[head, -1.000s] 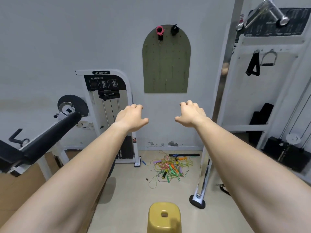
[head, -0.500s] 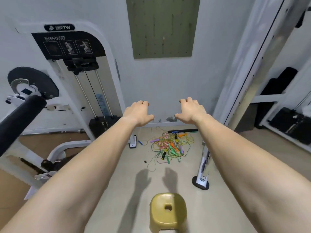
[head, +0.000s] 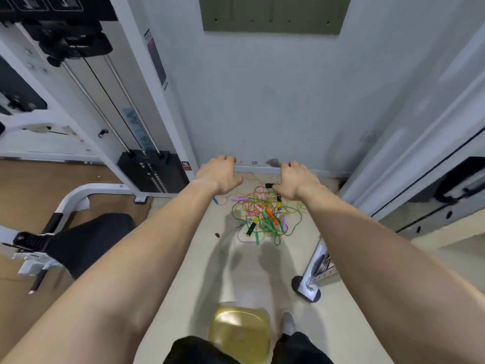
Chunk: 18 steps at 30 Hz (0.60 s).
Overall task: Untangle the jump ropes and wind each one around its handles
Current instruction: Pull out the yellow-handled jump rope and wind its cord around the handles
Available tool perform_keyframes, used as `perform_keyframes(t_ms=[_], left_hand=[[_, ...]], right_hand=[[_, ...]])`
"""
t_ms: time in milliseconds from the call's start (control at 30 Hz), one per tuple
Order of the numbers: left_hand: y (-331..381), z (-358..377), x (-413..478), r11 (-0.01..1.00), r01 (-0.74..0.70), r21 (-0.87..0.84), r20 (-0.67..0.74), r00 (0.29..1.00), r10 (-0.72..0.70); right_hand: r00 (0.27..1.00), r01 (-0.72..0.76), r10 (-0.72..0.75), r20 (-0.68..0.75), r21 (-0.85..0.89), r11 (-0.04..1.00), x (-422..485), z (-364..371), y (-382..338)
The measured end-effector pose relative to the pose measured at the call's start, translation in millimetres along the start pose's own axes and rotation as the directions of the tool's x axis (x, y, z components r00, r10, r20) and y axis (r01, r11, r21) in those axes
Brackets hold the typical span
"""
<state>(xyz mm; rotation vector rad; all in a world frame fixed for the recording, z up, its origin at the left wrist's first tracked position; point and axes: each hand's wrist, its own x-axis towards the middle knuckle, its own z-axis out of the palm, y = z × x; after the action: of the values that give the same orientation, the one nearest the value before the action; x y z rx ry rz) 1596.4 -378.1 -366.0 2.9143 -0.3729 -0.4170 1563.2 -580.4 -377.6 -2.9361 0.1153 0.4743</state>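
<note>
At the far left stands a weight-stack machine, its base at the floor's far edge by the wall. The left hand is stretched forward in the air, fingers loosely curled, grasping nothing. Just right of it, on the floor close under the wall, lie the jump ropes in one knotted heap with no single long axis: a purple handle lies crosswise, a yellow-and-black handle slants from near-left to far-right, and orange handles sit in the middle. The right hand hangs the same way, released and empty; it overlaps a black handle in view but seems well above it. Further right a frame's foot rests near the heap. Likely troubles: tugging one cord before finding its ends would cinch the knots tighter; loose loops could snag on that foot; and the yellow stool, between the person and the heap, could trip a step forward.
</note>
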Motion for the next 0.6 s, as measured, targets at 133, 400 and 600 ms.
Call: perform_keyframes(t_ms=[133, 400, 600], left_hand=[[0.0, 16.2, 63.3, 0.998, 0.053, -0.043, 0.071, 0.996, -0.05], [-63.7, 60.7, 197.9, 1.0, 0.007, -0.018, 0.179, 0.984, -0.004], [-118.6, 147.2, 283.9, 0.998, -0.05, -0.049, 0.274, 0.96, 0.062]], right_hand=[[0.998, 0.011, -0.012, 0.058, 0.02, 1.0, 73.4, 4.4, 22.2], [0.991, -0.085, 0.076, 0.111, 0.085, 0.993, 210.3, 56.6, 7.0], [0.977, -0.165, 0.135, 0.166, 0.184, 0.969, 291.5, 145.1, -12.8]])
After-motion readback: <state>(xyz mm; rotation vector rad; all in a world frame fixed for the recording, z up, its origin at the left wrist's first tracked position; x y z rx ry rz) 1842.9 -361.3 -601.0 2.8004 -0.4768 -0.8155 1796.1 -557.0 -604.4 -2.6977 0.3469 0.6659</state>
